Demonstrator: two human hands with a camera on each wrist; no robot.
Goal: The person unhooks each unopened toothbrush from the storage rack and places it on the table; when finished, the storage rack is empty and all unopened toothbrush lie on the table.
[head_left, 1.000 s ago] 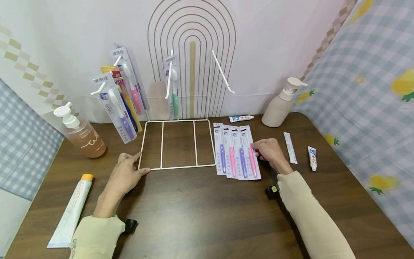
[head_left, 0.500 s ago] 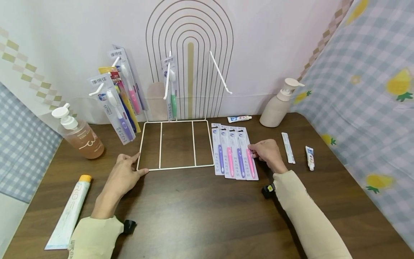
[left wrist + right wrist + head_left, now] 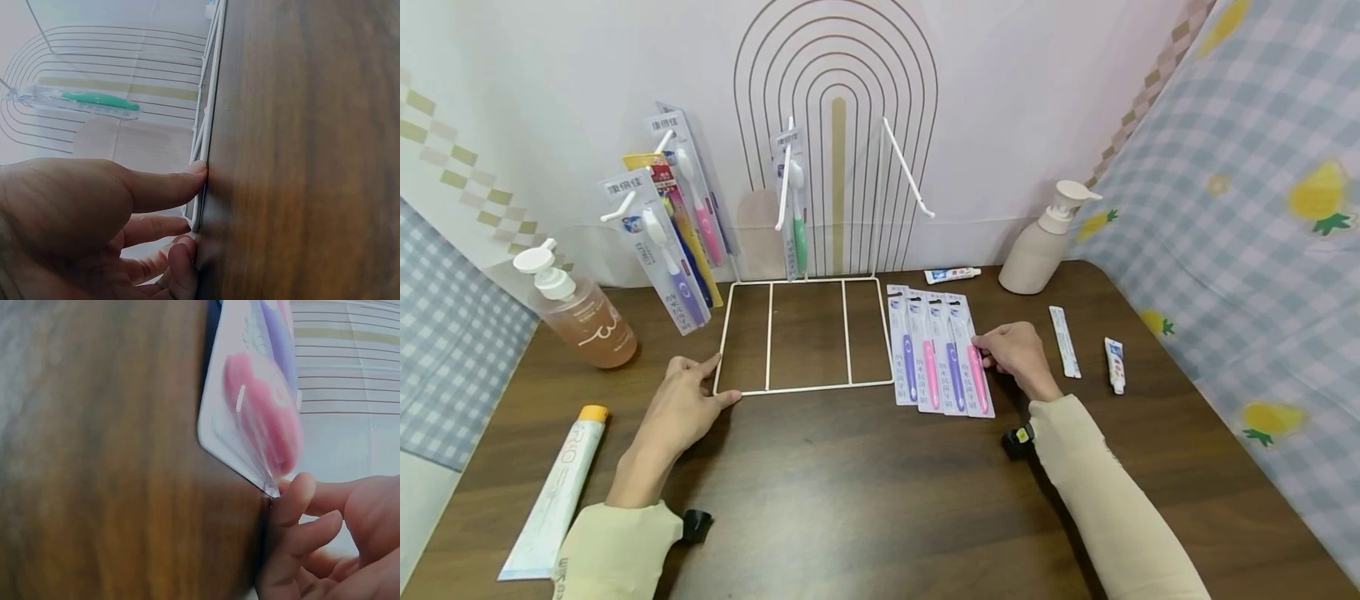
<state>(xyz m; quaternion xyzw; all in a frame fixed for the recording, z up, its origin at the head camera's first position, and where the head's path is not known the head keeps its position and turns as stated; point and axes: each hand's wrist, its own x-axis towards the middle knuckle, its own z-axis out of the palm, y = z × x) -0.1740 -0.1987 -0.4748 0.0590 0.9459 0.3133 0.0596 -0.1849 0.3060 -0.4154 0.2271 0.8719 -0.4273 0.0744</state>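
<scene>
A white wire rack (image 3: 805,333) is stood on the brown table (image 3: 865,492), its flat base divided into 3 bays through which bare wood is seen. The near left corner of that base is touched by the left hand (image 3: 681,408), whose fingers are laid out nearly straight, thumb and forefinger on either side of the corner; in the left wrist view the fingertips (image 3: 194,172) are pressed against the wire. From the rack's upright part 1 green packaged toothbrush (image 3: 795,208) is hung.

Just right of the rack, 4 packaged toothbrushes (image 3: 936,354) are laid side by side, overlapping. The right edge of the rightmost, pink-handled pack (image 3: 977,367) is touched by the curled fingers of the right hand (image 3: 1011,354); whether the pack is pinched or only touched cannot be told.

At the far left, a pump bottle (image 3: 576,312) holding orange liquid is stood; a beige pump bottle (image 3: 1045,242) is stood at the far right. More packaged brushes (image 3: 673,233) are leaned against the wall.
</scene>
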